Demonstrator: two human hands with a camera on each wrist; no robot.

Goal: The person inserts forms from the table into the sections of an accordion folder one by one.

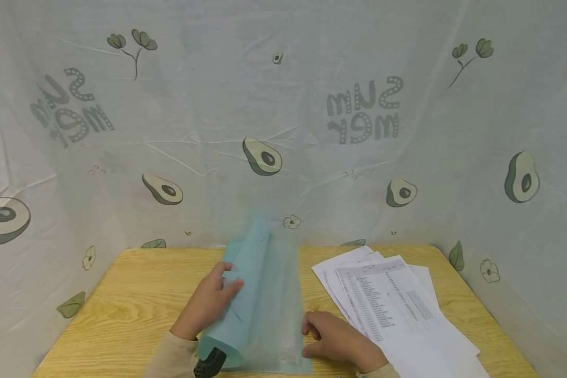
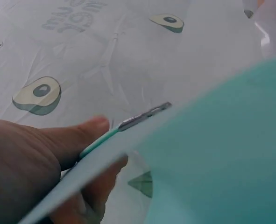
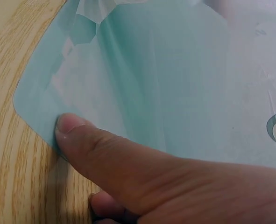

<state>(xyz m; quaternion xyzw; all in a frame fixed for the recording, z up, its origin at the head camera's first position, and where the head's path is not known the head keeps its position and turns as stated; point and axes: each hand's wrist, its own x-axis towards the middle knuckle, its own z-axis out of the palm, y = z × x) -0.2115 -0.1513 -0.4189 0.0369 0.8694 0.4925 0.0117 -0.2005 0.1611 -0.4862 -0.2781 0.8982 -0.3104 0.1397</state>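
Folder, teal translucent plastic, stands half open on wooden table, just left of paper stack. Left hand pinches folder's raised left cover, thumb on one face, fingers behind. Right hand at folder's near right corner, betw. folder & papers; thumb presses clear flap edge down, other fingers curled under.

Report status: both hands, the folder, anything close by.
Left hand grips green folder cover, lifted. Right hand pins its lower edge to table. Printed sheets lie right.
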